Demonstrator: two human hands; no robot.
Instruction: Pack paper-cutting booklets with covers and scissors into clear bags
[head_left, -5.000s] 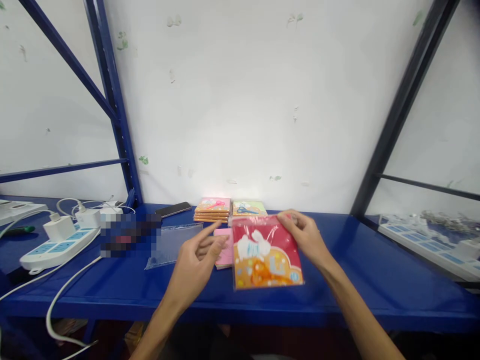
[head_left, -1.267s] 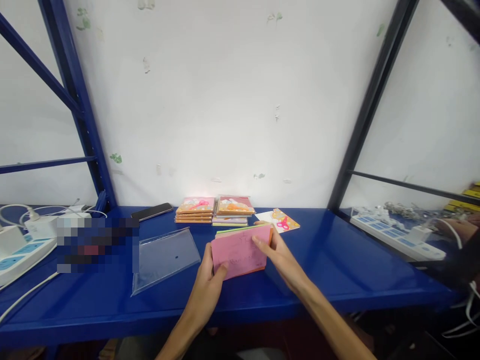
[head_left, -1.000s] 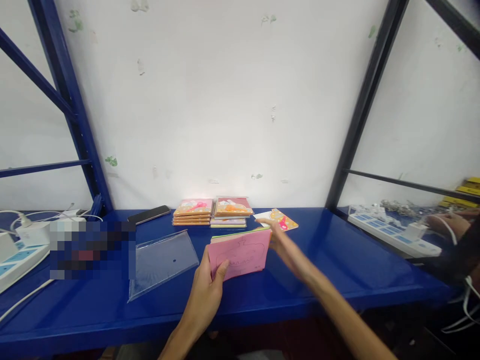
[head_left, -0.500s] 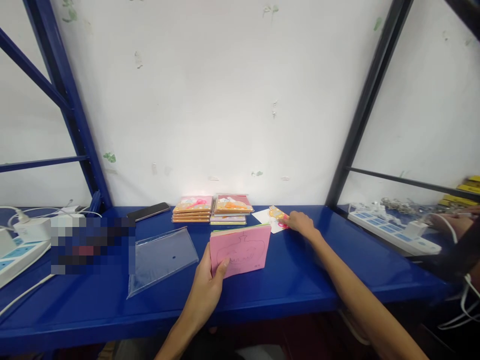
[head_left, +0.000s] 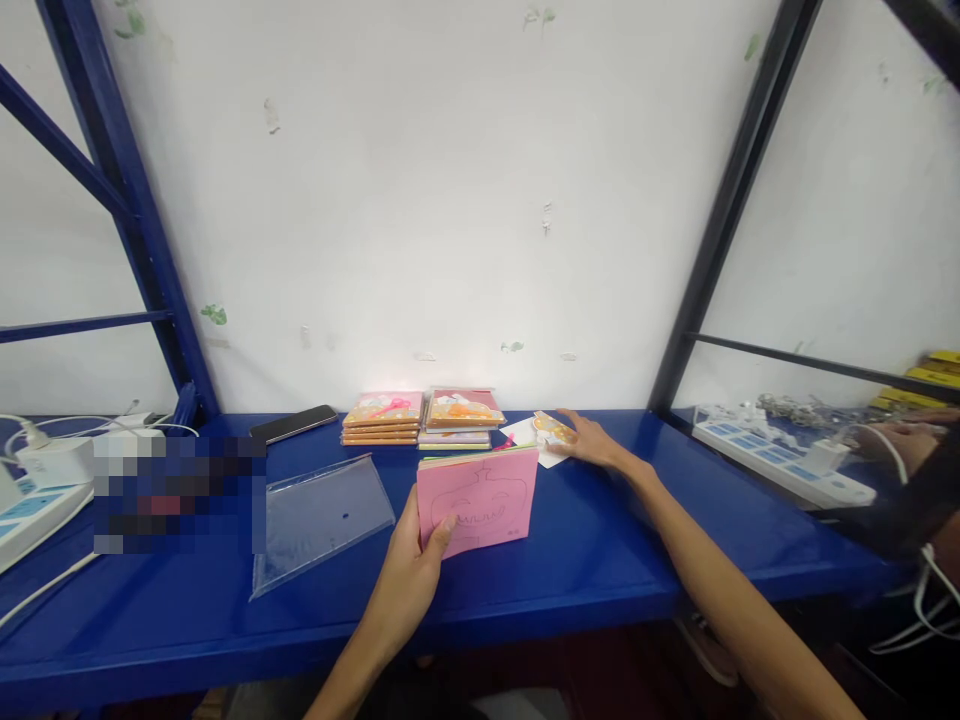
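Note:
My left hand [head_left: 414,555] is closed on a pad of coloured paper [head_left: 480,505], its thumb across the front. The pad stands upright, with a pink front sheet that bears a line drawing of a pumpkin face. At the back, my right hand [head_left: 592,440] reaches over a small orange-and-white patterned card [head_left: 551,428], fingers apart at its right side. White paper [head_left: 523,430] lies under the card. A small pink item [head_left: 510,440] shows just behind the pad's top edge, mostly hidden.
Two stacks of wrapped packs, left [head_left: 382,420] and right [head_left: 461,415], stand near the wall. A clear plastic sleeve [head_left: 322,525] and a black phone [head_left: 294,424] lie to the left. Power strips [head_left: 780,465] and cables sit at both sides; another person's hand [head_left: 900,445] is far right.
The pink item under my right hand has moved left, behind the pad. My right hand has let it go and spread its fingers. My left hand still holds the pad.

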